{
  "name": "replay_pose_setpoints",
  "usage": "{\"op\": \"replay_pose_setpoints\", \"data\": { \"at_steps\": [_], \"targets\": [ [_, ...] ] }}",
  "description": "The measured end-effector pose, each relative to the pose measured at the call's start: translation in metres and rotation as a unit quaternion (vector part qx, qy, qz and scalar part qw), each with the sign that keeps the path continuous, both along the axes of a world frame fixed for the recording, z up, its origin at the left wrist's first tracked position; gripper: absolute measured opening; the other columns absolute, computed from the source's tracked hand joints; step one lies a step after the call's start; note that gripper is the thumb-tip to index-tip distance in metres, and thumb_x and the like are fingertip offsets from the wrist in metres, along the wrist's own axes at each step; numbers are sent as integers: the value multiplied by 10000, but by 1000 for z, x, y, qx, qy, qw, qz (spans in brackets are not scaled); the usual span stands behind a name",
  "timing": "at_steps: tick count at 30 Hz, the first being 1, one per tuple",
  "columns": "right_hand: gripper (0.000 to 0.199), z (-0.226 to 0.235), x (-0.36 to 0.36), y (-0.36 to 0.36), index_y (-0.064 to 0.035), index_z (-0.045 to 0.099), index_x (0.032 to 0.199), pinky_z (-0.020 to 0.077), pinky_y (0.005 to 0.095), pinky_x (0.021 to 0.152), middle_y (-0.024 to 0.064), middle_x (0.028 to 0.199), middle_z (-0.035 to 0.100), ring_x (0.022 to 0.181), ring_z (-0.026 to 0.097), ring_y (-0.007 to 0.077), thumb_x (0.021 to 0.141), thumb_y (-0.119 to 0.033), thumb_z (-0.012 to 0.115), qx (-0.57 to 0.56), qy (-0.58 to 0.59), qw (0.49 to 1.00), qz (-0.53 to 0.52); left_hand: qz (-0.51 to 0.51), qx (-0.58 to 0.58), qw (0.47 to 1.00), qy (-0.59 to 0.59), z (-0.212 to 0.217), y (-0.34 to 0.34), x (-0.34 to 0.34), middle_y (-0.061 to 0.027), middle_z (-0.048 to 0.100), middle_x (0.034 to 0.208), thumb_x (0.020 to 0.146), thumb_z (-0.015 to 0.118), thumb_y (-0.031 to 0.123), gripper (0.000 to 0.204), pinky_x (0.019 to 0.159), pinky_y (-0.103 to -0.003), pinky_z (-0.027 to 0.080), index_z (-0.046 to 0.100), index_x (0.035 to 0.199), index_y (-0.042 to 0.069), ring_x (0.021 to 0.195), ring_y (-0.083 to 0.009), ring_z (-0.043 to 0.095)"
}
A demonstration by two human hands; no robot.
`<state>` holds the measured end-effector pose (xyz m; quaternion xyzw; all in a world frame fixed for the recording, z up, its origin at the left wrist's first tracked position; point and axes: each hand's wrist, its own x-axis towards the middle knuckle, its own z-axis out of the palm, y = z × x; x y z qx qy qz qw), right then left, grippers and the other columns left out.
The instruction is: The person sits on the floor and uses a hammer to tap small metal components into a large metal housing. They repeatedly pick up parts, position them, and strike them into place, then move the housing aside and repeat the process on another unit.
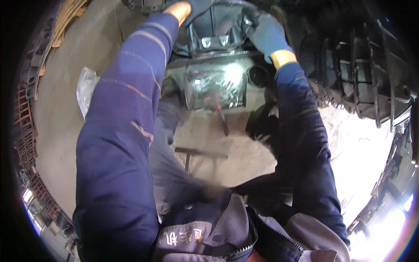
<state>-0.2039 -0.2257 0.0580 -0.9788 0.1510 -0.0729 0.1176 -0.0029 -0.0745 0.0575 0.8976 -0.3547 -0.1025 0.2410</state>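
Observation:
A black moulded part (214, 26) with two bright metal clips fills the top middle. My right hand (268, 37), in a blue-grey glove, is closed at its right edge, fingers curled onto the dark material. My left hand (196, 6), gloved too, reaches to the upper left of the part; the picture's edge cuts it off and its fingers are hidden. Below the part lies a dark rectangular tray (188, 89) with several small shiny metal pieces. A tool with a red section and a dark handle (224, 124) sticks out over its near side, blurred.
To the right, a large black ribbed assembly (353, 70) stands close to my right arm. Clear plastic sheeting (86, 89) lies on the floor beside my left sleeve. A dark metal bar frame (200, 153) is near my legs. Rusty racks (25, 118) line the far left.

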Motion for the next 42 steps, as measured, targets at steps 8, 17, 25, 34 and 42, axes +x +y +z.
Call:
{"op": "replay_pose_setpoints", "data": {
  "at_steps": [8, 17, 25, 34, 42],
  "targets": [
    [576, -187, -192, 129, 64, 615, 1213, 543, 535, 836, 297, 1073, 694, 947, 684, 470, 919, -425, 692, 192, 48, 944, -263, -173, 170, 957, -156, -3, -6, 12, -253, 705, 1144, 1027, 444, 261, 361, 916, -501, 525, 734, 1047, 47, 1069, -408, 692],
    [222, -313, -248, 215, -135, 651, 1037, 498, 403, 566, 65, 812, 650, 641, 613, 244, 945, -326, 715, 649, 260, 675, -237, -75, 78, 993, -38, -17, 0, 16, -291, 682, 1142, 1052, 460, 391, 441, 937, -521, 501, 700, 1139, 32, 1061, -479, 658],
    [224, -145, -206, 185, -99, 621, 873, 390, 355, 415, 4, 637, 524, 479, 500, 174, 969, -297, 662, 724, 194, 558, -356, 6, 64, 997, 40, -4, -1, 10, -314, 648, 1275, 974, 543, 448, 552, 1030, -491, 483, 697, 1226, -18, 1201, -454, 636],
    [183, 141, -164, 17, -7, 663, 1110, 467, 263, 539, 28, 814, 662, 643, 601, 98, 1003, -144, 606, 377, -252, 887, -89, 0, 46, 997, 55, 21, 4, -7, -302, 636, 1308, 948, 545, 424, 515, 1032, -469, 487, 718, 1221, 23, 1218, -432, 634],
    [319, 64, -118, 31, 0, 683, 1125, 540, 383, 714, 125, 828, 690, 810, 680, 325, 921, -245, 700, 147, -89, 979, -107, 12, 64, 997, 51, 19, 5, -7, -252, 630, 1361, 954, 514, 427, 521, 1063, -466, 465, 709, 1252, 46, 1252, -420, 620]
  ]
}}
